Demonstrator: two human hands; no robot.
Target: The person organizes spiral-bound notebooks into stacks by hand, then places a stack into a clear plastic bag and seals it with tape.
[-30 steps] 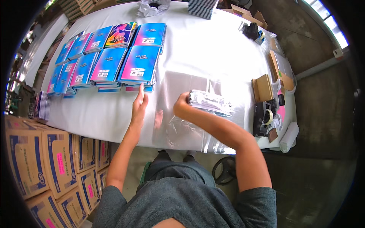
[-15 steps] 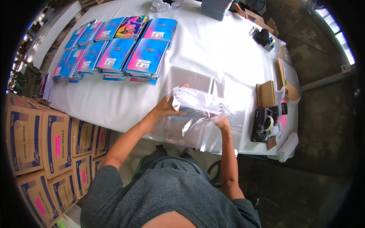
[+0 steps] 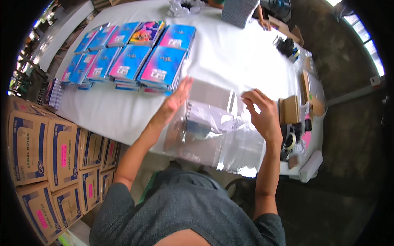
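Observation:
A bundle of spiral-bound notebooks (image 3: 211,117) lies at the near edge of the table, covered by shiny clear plastic. Beneath and around it are flat clear plastic sheets or bags (image 3: 238,151). My left hand (image 3: 177,100) is raised at the bundle's left end, fingers straight and holding nothing. Off the right end hovers my right hand (image 3: 263,115), its fingers bent and a gap showing beside the thumb; I see nothing in it. Both hands are slightly blurred and apart from the bundle.
Stacks of blue and pink notebooks (image 3: 162,65) stand in rows at the left. Cardboard boxes (image 3: 28,147) are piled below them. On the right are a tape dispenser (image 3: 289,141) and a brown box (image 3: 289,110). Another person's hand (image 3: 264,23) is near a tall notebook stack (image 3: 238,11).
Both hands have let go of the plastic-covered bundle, which now lies lower on the sheets. My left hand has risen to its left; my right hand has moved up and right.

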